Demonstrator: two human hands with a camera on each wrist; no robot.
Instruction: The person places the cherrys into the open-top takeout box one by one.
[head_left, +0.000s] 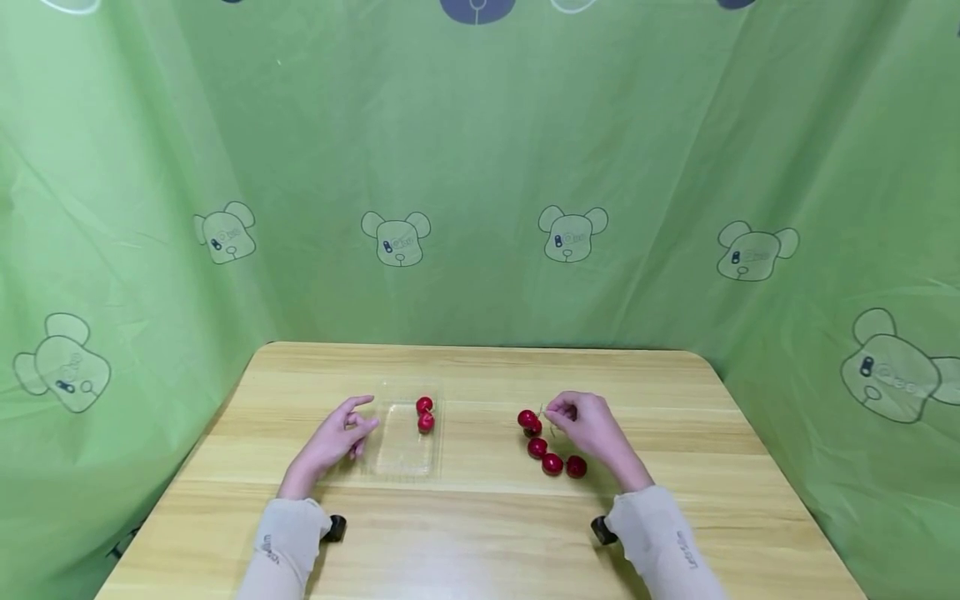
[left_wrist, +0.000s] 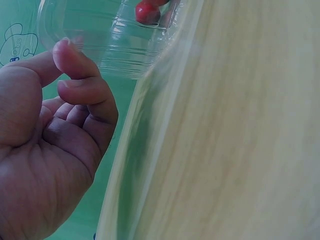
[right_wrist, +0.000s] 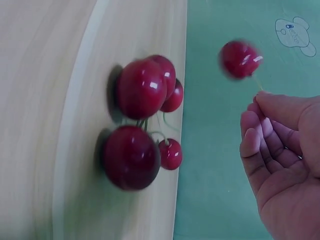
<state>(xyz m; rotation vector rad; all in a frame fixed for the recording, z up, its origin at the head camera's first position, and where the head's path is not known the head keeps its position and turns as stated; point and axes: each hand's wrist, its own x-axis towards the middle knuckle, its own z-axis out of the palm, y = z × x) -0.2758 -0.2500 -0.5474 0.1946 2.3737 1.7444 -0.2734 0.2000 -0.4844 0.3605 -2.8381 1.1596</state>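
My right hand pinches the thin stem of a red cherry and holds it just above the wooden table. The right wrist view shows that cherry hanging from my fingertips, off the table. Several more cherries lie in a loose cluster on the table beneath and beside that hand. My left hand rests on the table at the left edge of a clear plastic tray, fingers loosely curled and holding nothing. Two cherries lie at the tray's far end.
A green cloth with bear prints hangs behind and on both sides of the table. In the left wrist view the clear tray sits just past my fingers, with one cherry visible inside.
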